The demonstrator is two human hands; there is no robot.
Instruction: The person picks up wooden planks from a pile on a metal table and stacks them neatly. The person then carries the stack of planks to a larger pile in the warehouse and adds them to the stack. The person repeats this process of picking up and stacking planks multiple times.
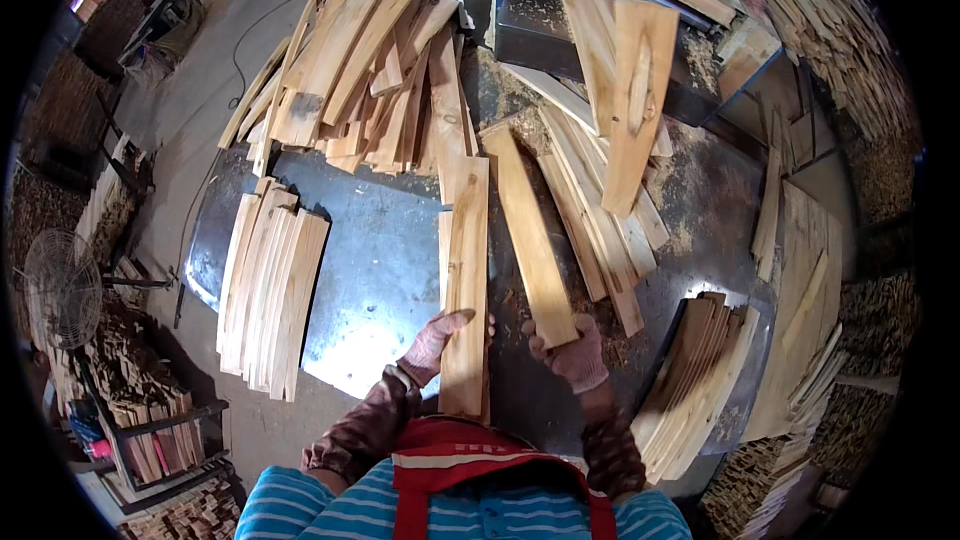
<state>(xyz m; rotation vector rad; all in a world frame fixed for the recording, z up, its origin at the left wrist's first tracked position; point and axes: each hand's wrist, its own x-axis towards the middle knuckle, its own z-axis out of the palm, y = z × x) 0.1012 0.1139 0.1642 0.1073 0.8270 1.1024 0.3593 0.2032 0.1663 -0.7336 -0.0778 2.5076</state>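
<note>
My left hand (440,342), in a pink knit glove, is closed round the edges of a long pale wooden board (465,280) lying lengthwise in front of me. Another board's edge shows just under it. In my right hand (572,355), gloved the same way, is the near end of a second wooden board (532,240), which slants away to the far left. Right of it, several loose boards (595,210) lie fanned on the dark metal table (375,250). A wide board with a long dark knot (640,90) rests across their far end.
A neat stack of boards (268,290) stands at the table's left edge, another stack (697,385) at the near right. A big loose heap (350,70) covers the far left. Behind is a machine (540,30) strewn with sawdust. A round fan (62,285) stands at far left.
</note>
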